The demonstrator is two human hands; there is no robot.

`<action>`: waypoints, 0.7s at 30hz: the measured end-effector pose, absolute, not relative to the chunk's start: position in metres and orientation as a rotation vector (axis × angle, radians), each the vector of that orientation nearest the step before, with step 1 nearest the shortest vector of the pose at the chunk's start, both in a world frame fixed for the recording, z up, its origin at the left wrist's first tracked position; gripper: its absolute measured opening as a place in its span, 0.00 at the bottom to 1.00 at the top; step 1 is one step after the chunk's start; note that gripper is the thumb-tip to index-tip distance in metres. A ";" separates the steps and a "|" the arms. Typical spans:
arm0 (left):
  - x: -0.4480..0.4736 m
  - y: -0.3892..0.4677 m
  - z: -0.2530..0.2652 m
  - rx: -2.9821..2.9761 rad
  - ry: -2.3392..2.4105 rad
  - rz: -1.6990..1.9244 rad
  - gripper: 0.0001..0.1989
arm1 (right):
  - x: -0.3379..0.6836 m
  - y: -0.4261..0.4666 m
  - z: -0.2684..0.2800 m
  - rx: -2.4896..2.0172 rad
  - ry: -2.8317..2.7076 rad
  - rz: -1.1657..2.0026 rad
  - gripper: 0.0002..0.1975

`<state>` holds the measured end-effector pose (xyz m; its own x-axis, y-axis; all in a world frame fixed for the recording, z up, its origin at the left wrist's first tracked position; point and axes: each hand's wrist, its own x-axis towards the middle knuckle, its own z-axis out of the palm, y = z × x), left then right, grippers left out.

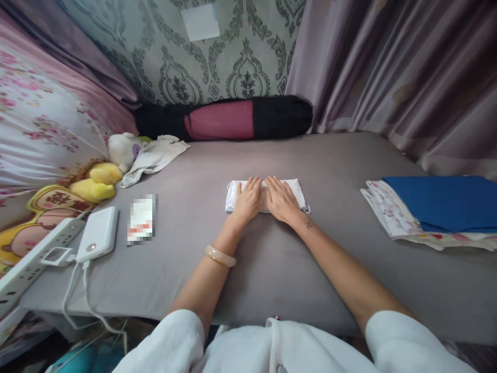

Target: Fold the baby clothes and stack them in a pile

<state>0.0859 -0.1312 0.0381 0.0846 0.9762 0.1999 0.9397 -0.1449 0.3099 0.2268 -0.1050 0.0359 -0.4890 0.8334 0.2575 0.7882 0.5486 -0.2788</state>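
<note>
A small white folded cloth (pixel 297 191) lies flat on the grey-covered bed, with thin cords looping out at its left and right ends. My left hand (pixel 249 198) rests palm down on its left half, fingers stretched out. On the right half lies my right hand (pixel 280 198), also flat with its fingers extended. The two hands are side by side with a narrow gap between them. Both palms and the middle of the cloth are mostly hidden. A pale bangle (pixel 220 256) circles my left wrist.
To the right lies a folded blue cloth (pixel 446 202) on patterned fabric. At left are a white power bank (pixel 98 233) with cables, a power strip (pixel 42 259), a blurred-out card (pixel 142 219), plush toys (pixel 93 186) and a pale cloth (pixel 155 158). A black and maroon roll (pixel 221 120) lies behind.
</note>
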 end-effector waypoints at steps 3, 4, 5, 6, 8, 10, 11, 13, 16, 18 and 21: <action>0.089 -0.129 0.027 2.256 1.974 0.458 0.25 | 0.222 -0.104 0.027 -1.325 -2.462 0.208 0.27; 0.089 -0.129 0.025 2.257 1.973 0.432 0.25 | 0.222 -0.105 0.025 -1.328 -2.470 0.219 0.28; 0.088 -0.129 0.024 2.259 1.968 0.408 0.25 | 0.222 -0.105 0.023 -1.335 -2.475 0.228 0.28; 0.088 -0.129 0.023 2.260 1.961 0.389 0.25 | 0.222 -0.105 0.022 -1.342 -2.480 0.232 0.28; 0.088 -0.129 0.023 2.252 1.953 0.367 0.25 | 0.222 -0.106 0.021 -1.356 -2.483 0.230 0.28; 0.089 -0.128 0.024 2.243 1.949 0.360 0.25 | 0.222 -0.105 0.020 -1.361 -2.487 0.221 0.27; 0.090 -0.127 0.025 2.236 1.950 0.356 0.25 | 0.221 -0.105 0.020 -1.360 -2.490 0.217 0.27; 0.091 -0.126 0.026 2.221 1.960 0.350 0.25 | 0.221 -0.104 0.019 -1.360 -2.495 0.206 0.27; 0.092 -0.125 0.026 2.207 1.986 0.350 0.24 | 0.220 -0.103 0.018 -1.366 -2.497 0.194 0.27; 0.091 -0.126 0.026 2.212 1.996 0.354 0.24 | 0.221 -0.102 0.018 -1.367 -2.502 0.198 0.27; 0.089 -0.126 0.025 2.251 2.004 0.373 0.23 | 0.223 -0.100 0.020 -1.375 -2.502 0.221 0.28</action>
